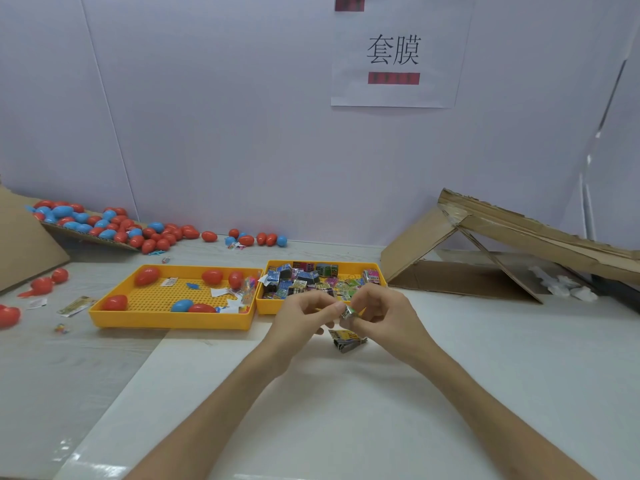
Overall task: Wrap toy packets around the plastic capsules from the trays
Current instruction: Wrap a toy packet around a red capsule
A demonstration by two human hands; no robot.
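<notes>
Left hand (304, 315), right hand (381, 317), shiny packet (347, 311)

Backdrop: pale lilac wall panels (207, 116) beyond the fingers (322, 301), with a slanted seam up-left of them. White paper sign (398, 95) on the wall above the fingers, slightly right: black characters 套膜, two blurred red bars. Worktop (69, 358): pale grey wood-grain left of the fingers. White sheet (346, 410) lies over it, under and nearer than them. Folded cardboard tent (485, 244) far right by the wall, cardboard slab (24, 244) far left. Soft even light, glare on the sheet's near edge.
</notes>
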